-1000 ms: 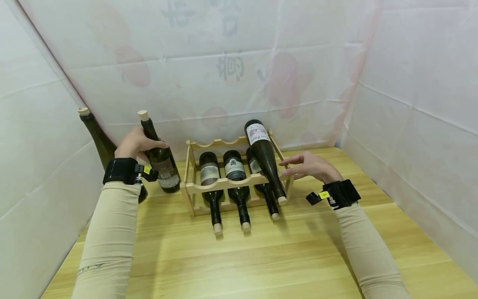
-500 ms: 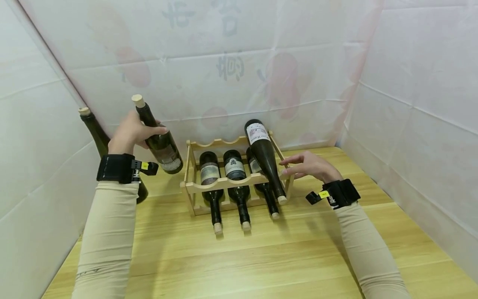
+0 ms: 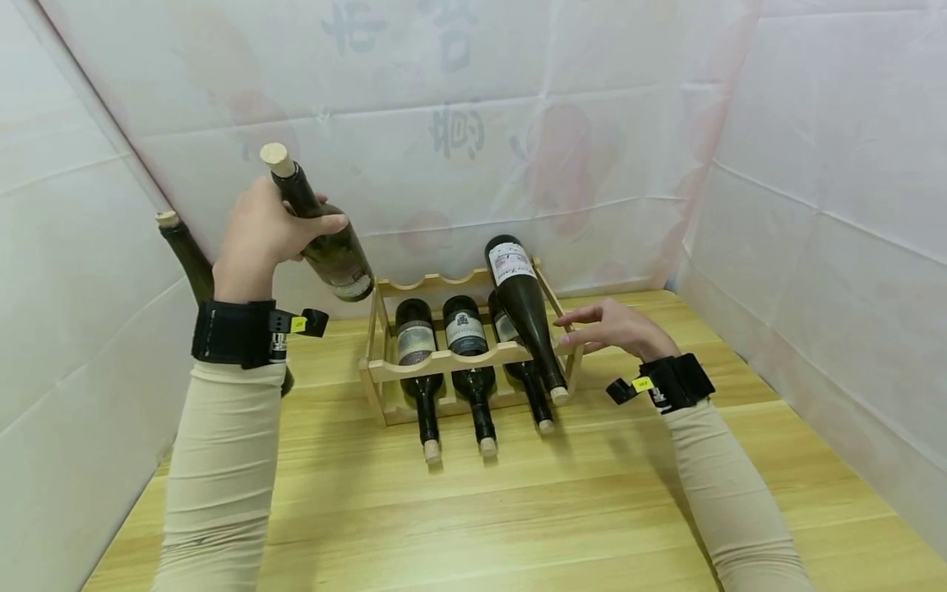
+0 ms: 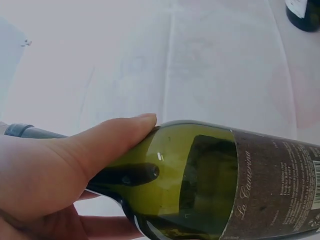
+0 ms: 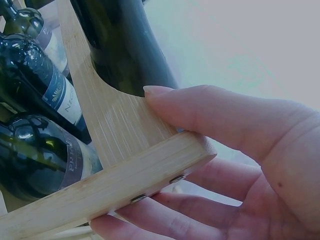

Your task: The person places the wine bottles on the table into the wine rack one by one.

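My left hand [image 3: 259, 234] grips a dark green wine bottle [image 3: 340, 259] around its neck and shoulder. The bottle leans with its cork up to the left and its base beside the rack's back left corner. In the left wrist view the bottle's brown label [image 4: 270, 185] faces the camera. A small wooden wine rack [image 3: 444, 363] stands mid-table. My right hand [image 3: 617, 329] holds its right end; the right wrist view has the thumb [image 5: 200, 102] on the top rail and the other fingers under the end piece. One bottle [image 3: 527, 308] lies on the rack's upper right, neck forward.
Three bottles lie on the lower tier, necks forward: a left one [image 3: 416, 345], a middle one [image 3: 466, 333] and a right one [image 3: 528, 382]. Another corked bottle [image 3: 190, 263] stands at the left, partly behind my left arm. White sheets [image 3: 444, 189] enclose the table [image 3: 473, 510].
My left hand has lifted the wine bottle off the table, and its base has come up and right toward the rack. My right hand has stayed on the rack.
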A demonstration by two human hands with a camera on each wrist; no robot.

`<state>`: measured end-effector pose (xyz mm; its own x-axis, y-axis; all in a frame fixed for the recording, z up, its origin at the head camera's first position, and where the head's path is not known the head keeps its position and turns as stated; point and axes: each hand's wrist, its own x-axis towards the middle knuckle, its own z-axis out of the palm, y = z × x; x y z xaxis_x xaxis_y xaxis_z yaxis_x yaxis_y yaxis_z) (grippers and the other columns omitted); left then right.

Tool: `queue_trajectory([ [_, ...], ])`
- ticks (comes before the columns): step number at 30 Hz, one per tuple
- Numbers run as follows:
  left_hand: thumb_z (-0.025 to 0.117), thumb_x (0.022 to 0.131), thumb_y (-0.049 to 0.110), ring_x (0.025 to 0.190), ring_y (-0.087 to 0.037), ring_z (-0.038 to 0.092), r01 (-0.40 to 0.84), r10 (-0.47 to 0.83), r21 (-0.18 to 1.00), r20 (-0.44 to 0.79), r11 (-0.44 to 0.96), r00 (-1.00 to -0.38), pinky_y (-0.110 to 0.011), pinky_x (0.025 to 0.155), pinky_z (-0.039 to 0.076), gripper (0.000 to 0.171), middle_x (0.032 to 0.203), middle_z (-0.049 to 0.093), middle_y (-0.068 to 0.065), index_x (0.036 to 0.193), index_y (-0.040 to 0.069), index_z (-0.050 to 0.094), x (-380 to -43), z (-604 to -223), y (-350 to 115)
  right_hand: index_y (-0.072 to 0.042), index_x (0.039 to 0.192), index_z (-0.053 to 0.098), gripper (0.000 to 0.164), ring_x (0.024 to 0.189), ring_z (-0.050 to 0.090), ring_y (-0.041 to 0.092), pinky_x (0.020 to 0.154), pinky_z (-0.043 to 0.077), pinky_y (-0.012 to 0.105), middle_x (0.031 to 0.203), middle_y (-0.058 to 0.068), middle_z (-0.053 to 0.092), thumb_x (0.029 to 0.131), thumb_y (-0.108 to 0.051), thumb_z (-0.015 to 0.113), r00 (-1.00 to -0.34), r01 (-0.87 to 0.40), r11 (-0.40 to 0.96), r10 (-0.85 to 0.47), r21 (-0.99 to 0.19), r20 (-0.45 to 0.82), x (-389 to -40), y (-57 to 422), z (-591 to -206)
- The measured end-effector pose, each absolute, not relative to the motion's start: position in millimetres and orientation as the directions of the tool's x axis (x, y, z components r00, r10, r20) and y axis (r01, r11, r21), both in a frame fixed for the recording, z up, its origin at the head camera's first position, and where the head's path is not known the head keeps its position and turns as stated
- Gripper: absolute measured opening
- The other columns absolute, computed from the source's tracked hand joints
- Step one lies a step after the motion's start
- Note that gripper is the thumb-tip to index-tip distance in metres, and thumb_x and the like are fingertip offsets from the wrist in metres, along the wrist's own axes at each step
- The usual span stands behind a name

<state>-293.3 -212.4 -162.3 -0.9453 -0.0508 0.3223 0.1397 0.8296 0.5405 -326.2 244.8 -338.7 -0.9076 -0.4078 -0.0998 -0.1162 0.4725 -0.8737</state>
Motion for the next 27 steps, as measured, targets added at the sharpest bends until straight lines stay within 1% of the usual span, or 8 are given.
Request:
queue_trajectory([
  [2,0.070,0.078,0.055,0.089,-0.030,0.063,0.149,-0.050,0.539,0.338,0.829,-0.940,-0.038,0.063,0.052,0.067,0.125,0.060,-0.016,0.128,0.011,0.061,-291.4,-160.6,-205.5,-0.007,0.126,0.062,0.058,0.112,0.057,0.024,0.082,0.053,0.040,0.133,0.008,0.056,0.077,-0.032,0.080,-0.907,-0.114,0.477,-0.407,-0.871,-0.104,-326.3,245.2,-339.0],
  [6,0.070,0.080,0.051,0.105,-0.031,0.059,0.189,-0.027,0.527,0.374,0.829,-0.927,-0.046,0.082,0.048,0.062,0.126,0.060,-0.014,0.128,0.012,0.062,-288.7,-161.8,-189.6,-0.010,0.126,0.063,0.057,0.112,0.057,0.024,0.082,0.053,0.041,0.133,0.007,0.056,0.076,-0.034,0.080,-0.907,-0.112,0.488,-0.407,-0.865,-0.112,-325.7,245.7,-339.4],
  [9,0.069,0.082,0.049,0.115,-0.030,0.054,0.226,-0.002,0.531,0.395,0.817,-0.919,-0.047,0.092,0.044,0.060,0.127,0.060,-0.012,0.129,0.012,0.061,-288.1,-164.5,-176.9,-0.009,0.126,0.063,0.057,0.113,0.056,0.024,0.082,0.053,0.041,0.133,0.007,0.056,0.077,-0.033,0.079,-0.907,-0.115,0.482,-0.408,-0.869,-0.106,-326.1,246.2,-339.7],
  [13,0.071,0.082,0.045,0.114,-0.027,0.055,0.266,0.020,0.546,0.414,0.795,-0.910,-0.044,0.094,0.045,0.056,0.125,0.061,-0.010,0.126,0.012,0.062,-288.9,-169.5,-162.4,-0.008,0.126,0.063,0.057,0.112,0.056,0.025,0.082,0.053,0.041,0.133,0.008,0.056,0.077,-0.032,0.079,-0.907,-0.117,0.480,-0.408,-0.869,-0.103,-326.1,245.9,-339.9],
  [19,0.073,0.082,0.039,0.112,-0.027,0.057,0.318,0.047,0.528,0.463,0.788,-0.885,-0.042,0.095,0.045,0.049,0.120,0.064,-0.010,0.121,0.011,0.066,-290.8,-179.2,-140.8,-0.010,0.125,0.063,0.057,0.113,0.056,0.025,0.083,0.053,0.041,0.135,0.009,0.054,0.076,-0.033,0.080,-0.906,-0.116,0.488,-0.408,-0.865,-0.109,-326.3,244.9,-341.2],
  [23,0.075,0.081,0.037,0.110,-0.027,0.058,0.347,0.054,0.517,0.498,0.783,-0.865,-0.041,0.095,0.045,0.047,0.116,0.066,-0.010,0.119,0.011,0.067,-292.8,-185.7,-126.8,-0.009,0.124,0.064,0.056,0.112,0.056,0.024,0.082,0.053,0.041,0.133,0.008,0.056,0.076,-0.032,0.080,-0.909,-0.112,0.479,-0.404,-0.871,-0.106,-327.4,244.3,-342.1],
  [27,0.076,0.080,0.035,0.108,-0.027,0.059,0.367,0.053,0.519,0.523,0.772,-0.851,-0.039,0.095,0.045,0.046,0.114,0.067,-0.010,0.118,0.010,0.068,-295.9,-191.6,-114.8,-0.009,0.124,0.064,0.055,0.111,0.057,0.024,0.082,0.053,0.041,0.133,0.009,0.055,0.077,-0.031,0.080,-0.908,-0.113,0.475,-0.406,-0.873,-0.103,-328.5,244.1,-342.2],
])
